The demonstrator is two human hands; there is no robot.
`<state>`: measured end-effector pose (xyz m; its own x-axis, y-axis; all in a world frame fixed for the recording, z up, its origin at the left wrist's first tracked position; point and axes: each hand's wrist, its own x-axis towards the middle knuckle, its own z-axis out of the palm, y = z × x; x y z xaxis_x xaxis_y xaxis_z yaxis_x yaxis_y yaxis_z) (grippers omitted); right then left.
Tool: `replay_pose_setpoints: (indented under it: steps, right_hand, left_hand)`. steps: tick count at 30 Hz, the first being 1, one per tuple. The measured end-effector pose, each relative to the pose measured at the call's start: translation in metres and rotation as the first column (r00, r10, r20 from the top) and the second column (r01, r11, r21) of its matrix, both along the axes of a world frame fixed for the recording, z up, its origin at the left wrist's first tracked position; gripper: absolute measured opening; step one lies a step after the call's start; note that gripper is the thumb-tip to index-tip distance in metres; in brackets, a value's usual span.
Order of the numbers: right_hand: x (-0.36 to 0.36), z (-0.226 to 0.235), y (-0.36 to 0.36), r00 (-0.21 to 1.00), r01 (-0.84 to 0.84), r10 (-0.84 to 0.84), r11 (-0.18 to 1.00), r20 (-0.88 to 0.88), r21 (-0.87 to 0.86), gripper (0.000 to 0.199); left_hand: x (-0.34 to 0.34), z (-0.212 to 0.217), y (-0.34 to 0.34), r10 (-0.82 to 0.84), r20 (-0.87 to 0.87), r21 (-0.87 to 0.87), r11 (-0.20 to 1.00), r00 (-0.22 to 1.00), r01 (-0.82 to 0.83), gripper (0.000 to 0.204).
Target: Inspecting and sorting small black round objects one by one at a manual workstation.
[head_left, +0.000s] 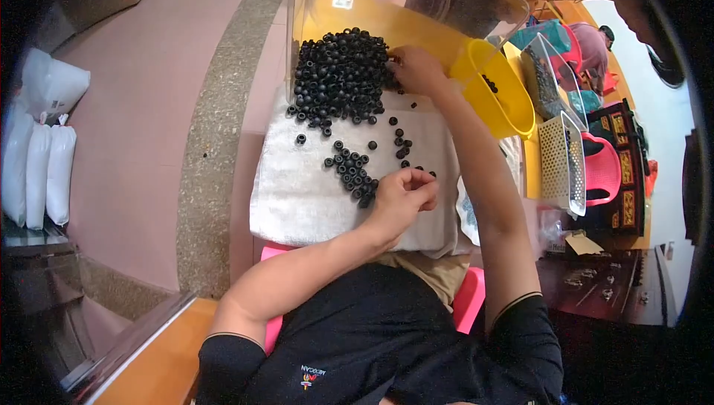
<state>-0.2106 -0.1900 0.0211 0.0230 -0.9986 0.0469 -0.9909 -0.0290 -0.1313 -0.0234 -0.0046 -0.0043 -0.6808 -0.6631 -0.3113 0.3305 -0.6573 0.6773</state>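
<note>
A large heap of round black beads point(338, 74) with holes lies at the mouth of a clear plastic bin point(416, 3), spilling onto a white cloth point(294, 208). My right hand point(418, 70) reaches to the heap's right edge, its fingers curled against the beads; what they grip is hidden. Closer to me, my left hand point(404, 200) hovers over the cloth with thumb and fingertips pinched together. Whether a bead sits between them I cannot make out. Beside it is a smaller cluster of beads point(352, 171), and a loose line of beads point(400, 142) runs beyond the fingers.
Right of the bin stands a yellow basket point(513, 111) with a few black beads inside. Farther right are a white perforated basket point(554, 159), a pink chair point(601, 171) and a person point(591, 52). White filled bags point(59, 174) stand on the left.
</note>
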Motion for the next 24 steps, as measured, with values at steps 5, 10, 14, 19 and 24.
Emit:
replay_pose_setpoints:
  steps: [5, 10, 14, 19, 24]
  right_hand:
    - [-0.004, -0.001, -0.001, 0.991, 0.036, -0.033, 0.999, 0.130, -0.018, 0.030]
    - [-0.010, 0.003, -0.002, 0.989, 0.003, -0.012, 0.998, 0.150, 0.058, 0.027]
    - [-0.004, 0.008, -0.001, 0.994, 0.001, -0.014, 0.992, -0.104, -0.125, 0.032]
    - [0.010, 0.007, -0.003, 0.993, -0.019, 0.006, 0.993, -0.114, -0.115, 0.048]
    - [0.010, 0.004, -0.011, 0.992, -0.031, 0.024, 0.998, -0.124, -0.051, 0.045]
  left_hand:
    - [-0.001, 0.001, 0.000, -0.005, -0.014, -0.002, 1.000, 1.000, 0.005, 0.017]
    - [0.000, 0.002, -0.001, 0.002, -0.050, 0.017, 1.000, 0.999, -0.001, 0.015]
    - [0.001, 0.004, -0.002, 0.009, -0.038, 0.019, 1.000, 0.999, -0.008, 0.014]
    - [0.000, 0.002, -0.002, 0.003, -0.028, 0.010, 1.000, 1.000, -0.003, 0.014]
    - [0.001, 0.002, -0.004, 0.001, -0.019, 0.016, 1.000, 1.000, -0.001, 0.015]
